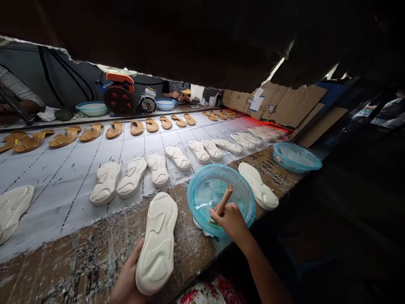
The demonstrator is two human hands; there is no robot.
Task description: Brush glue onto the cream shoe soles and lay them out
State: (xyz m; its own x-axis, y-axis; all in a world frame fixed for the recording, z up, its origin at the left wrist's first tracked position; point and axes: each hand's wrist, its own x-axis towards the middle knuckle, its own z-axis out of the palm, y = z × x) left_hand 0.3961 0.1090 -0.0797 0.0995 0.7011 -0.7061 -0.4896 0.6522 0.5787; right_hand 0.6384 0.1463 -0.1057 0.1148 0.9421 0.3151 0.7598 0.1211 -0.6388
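My left hand (128, 274) grips a white shoe sole (157, 242) from beneath and the side, its moulded face turned up toward me. Several of that hand's fingers are hidden behind the sole. My right hand (232, 221) is closed around the thick brown handle of a brush (224, 199), over a translucent blue bowl (191, 198). The brush's lower end dips toward the bowl and is mostly hidden by my fingers. Clear-looking liquid covers the bowl's bottom. Another white sole (257, 185) lies just right of the bowl on the worn bench edge (95, 249).
Several white soles (158, 170) line the near side of a white marked conveyor belt (79, 169); tan sandal uppers (136, 127) line its far side. A second blue bowl (297, 157) stands at right. Cardboard sheets (275, 101) enclose a red glow. Across the belt, a co-worker's hands (182, 96) hold a tan piece.
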